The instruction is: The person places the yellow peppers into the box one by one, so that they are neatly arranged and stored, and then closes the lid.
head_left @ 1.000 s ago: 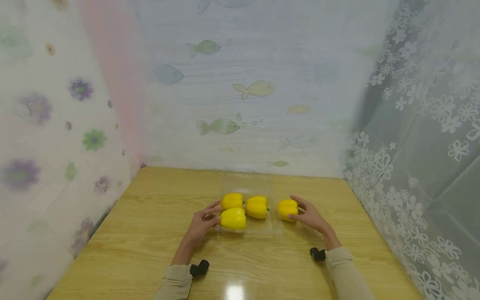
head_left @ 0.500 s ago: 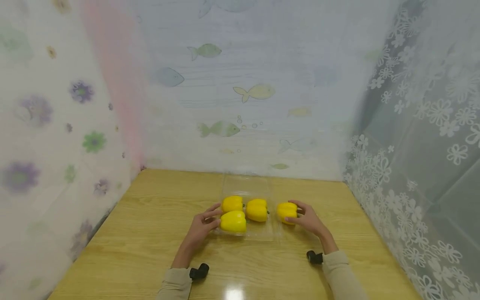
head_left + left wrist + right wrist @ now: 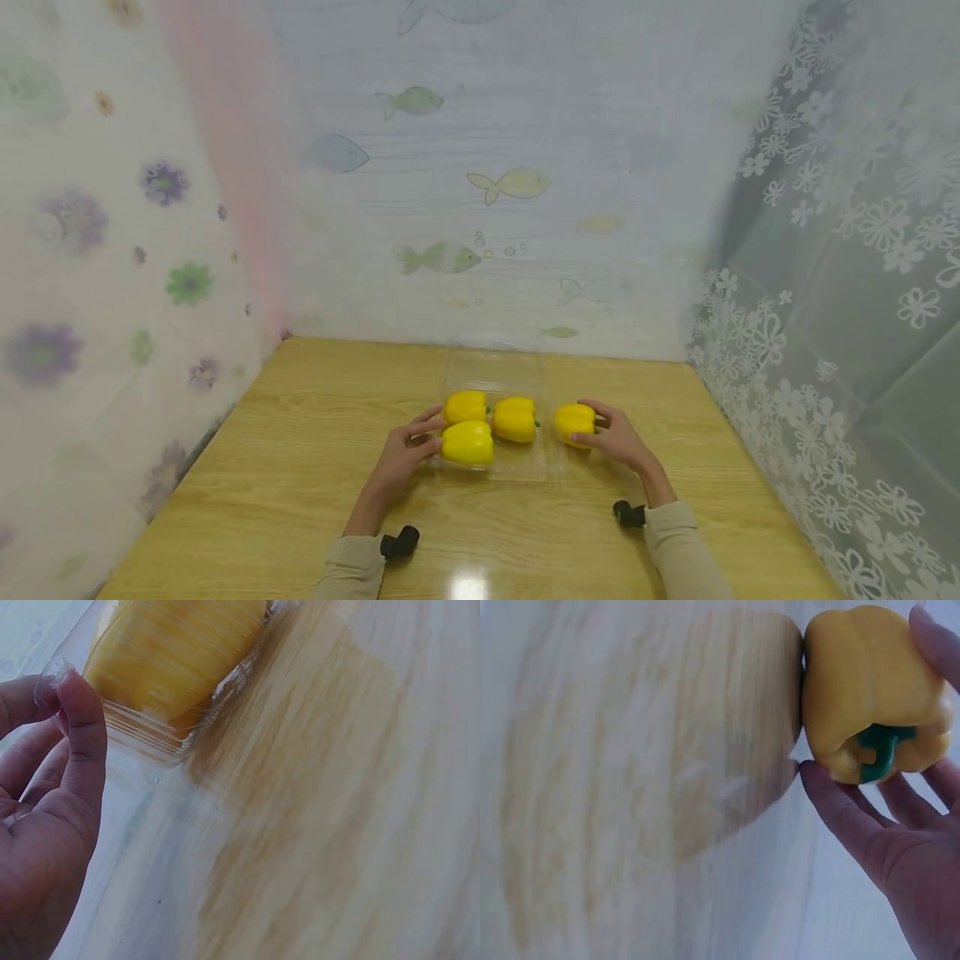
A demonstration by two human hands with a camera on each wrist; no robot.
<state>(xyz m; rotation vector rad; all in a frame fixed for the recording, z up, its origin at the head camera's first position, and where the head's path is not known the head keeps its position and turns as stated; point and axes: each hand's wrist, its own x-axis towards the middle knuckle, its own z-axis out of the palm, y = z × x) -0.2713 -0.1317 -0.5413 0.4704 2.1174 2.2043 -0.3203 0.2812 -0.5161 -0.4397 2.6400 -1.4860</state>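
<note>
Peppers, four of them and all yellow, sit toward the far middle of the wooden bench (image 3: 300,467). Three lie in a clear tray (image 3: 525,467): one at the back left (image 3: 465,407), one at the back right (image 3: 514,419), and one at the front left (image 3: 467,442). The fourth pepper (image 3: 574,422) is outside the tray, just beside its right edge, on the bench. The right hand (image 3: 618,440) holds this pepper, fingers (image 3: 930,637) curled over its top and thumb under its lower side; the right wrist view shows its green stem (image 3: 877,746) pointing toward the palm. The left hand (image 3: 405,454) is at the tray's left edge, its thumb and fingers (image 3: 79,712) pinching the clear plastic rim next to the front left pepper. Both sleeves are beige. Thin curtains printed with fish and flowers enclose the bench on three sides.
</note>
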